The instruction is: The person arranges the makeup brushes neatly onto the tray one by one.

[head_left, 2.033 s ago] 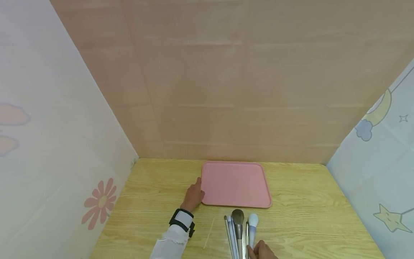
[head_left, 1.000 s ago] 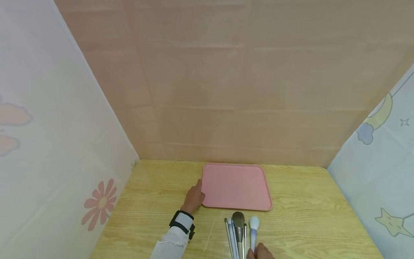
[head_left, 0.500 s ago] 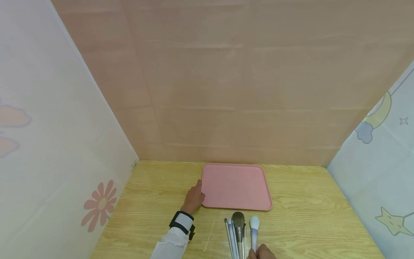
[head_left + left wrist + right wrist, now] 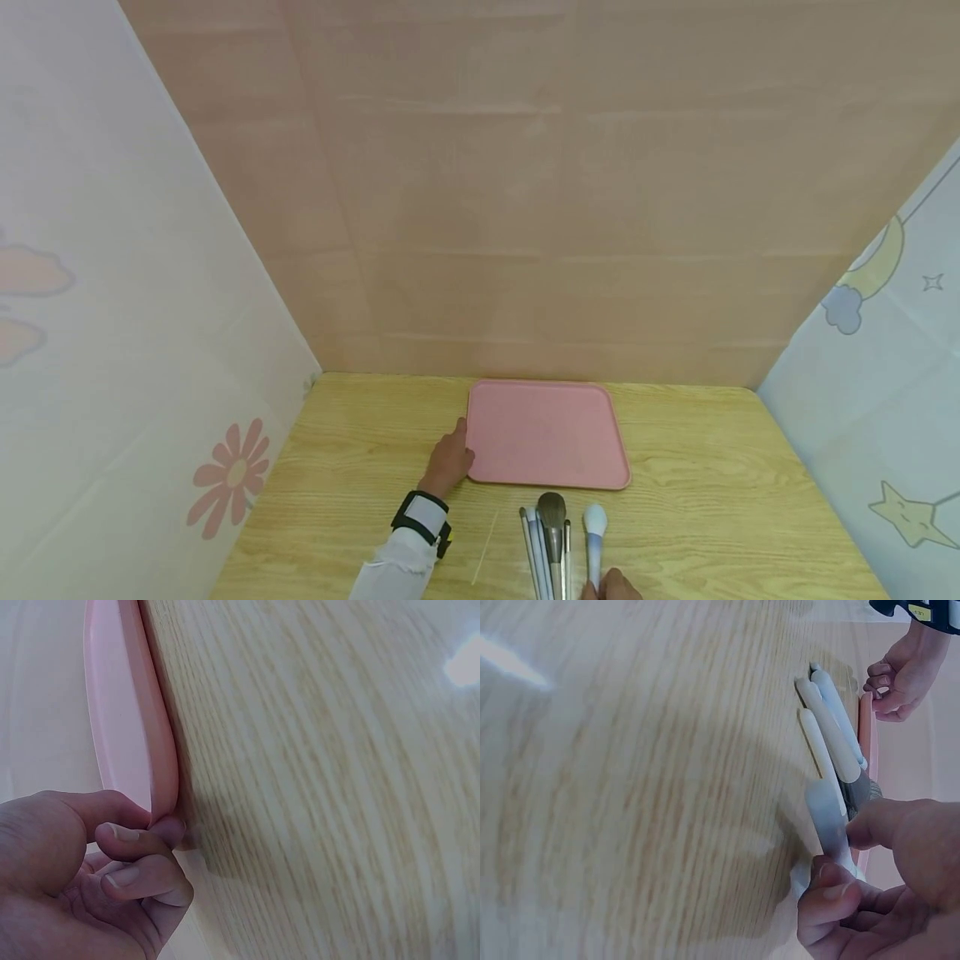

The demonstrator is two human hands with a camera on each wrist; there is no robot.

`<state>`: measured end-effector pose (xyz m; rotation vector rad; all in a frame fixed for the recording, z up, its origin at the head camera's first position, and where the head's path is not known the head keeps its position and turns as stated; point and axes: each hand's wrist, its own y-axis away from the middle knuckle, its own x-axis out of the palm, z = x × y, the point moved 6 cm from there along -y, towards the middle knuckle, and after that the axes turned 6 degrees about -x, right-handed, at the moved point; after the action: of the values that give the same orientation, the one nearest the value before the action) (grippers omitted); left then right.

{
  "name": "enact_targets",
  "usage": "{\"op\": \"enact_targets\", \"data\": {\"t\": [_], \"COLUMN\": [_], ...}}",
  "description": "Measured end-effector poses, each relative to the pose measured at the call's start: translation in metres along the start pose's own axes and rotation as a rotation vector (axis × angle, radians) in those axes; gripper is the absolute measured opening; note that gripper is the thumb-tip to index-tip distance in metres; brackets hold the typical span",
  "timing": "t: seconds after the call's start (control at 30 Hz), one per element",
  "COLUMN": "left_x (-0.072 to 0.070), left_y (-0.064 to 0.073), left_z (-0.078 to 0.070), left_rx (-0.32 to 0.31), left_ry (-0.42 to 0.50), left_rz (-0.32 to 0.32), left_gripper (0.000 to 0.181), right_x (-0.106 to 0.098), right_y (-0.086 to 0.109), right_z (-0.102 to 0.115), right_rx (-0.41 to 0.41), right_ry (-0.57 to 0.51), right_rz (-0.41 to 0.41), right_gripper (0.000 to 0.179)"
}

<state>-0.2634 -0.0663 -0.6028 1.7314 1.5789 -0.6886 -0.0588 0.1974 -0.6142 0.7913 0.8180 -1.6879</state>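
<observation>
A shallow pink tray [image 4: 547, 433] lies toward the back of the wooden table. At its left edge, my left hand [image 4: 447, 460] pinches the rim between thumb and fingers; the left wrist view shows the tray's corner [image 4: 161, 772] in that grip. My right hand [image 4: 613, 586], partly cut off by the bottom of the head view, pinches the handle of a makeup brush [image 4: 595, 533] with a white head and blue-white ferrule. In the right wrist view the handle end [image 4: 826, 817] sticks out from between thumb and fingers. Left of it lie several makeup brushes, among them a large brown-haired brush [image 4: 552, 517].
Thin brushes [image 4: 534, 542] lie side by side near the front of the wooden table [image 4: 712, 483]. A pale thin line [image 4: 485, 546] shows on the tabletop. A brown backdrop [image 4: 525, 208] stands behind, with patterned white panels [image 4: 150, 292] at both sides.
My right hand has drawn the white-headed brush a little to the right, away from the other brushes. The left hand stays on the tray's edge.
</observation>
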Motion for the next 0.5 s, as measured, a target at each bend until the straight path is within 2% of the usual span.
{"op": "enact_targets", "data": {"t": [0.33,0.5], "left_x": [0.000,-0.001], "left_y": [0.001,0.001], "left_z": [0.001,0.000], "left_rx": [0.003,0.006], "left_ry": [0.014,0.010], "left_rz": [0.010,0.007], "left_gripper": [0.052,0.053], "right_x": [-0.009,-0.017], "right_y": [0.004,0.000], "right_z": [0.005,0.010], "right_rx": [-0.032,-0.004], "right_ry": [0.028,-0.006], "right_rz": [-0.131,-0.073], "right_gripper": [0.035,0.031]}}
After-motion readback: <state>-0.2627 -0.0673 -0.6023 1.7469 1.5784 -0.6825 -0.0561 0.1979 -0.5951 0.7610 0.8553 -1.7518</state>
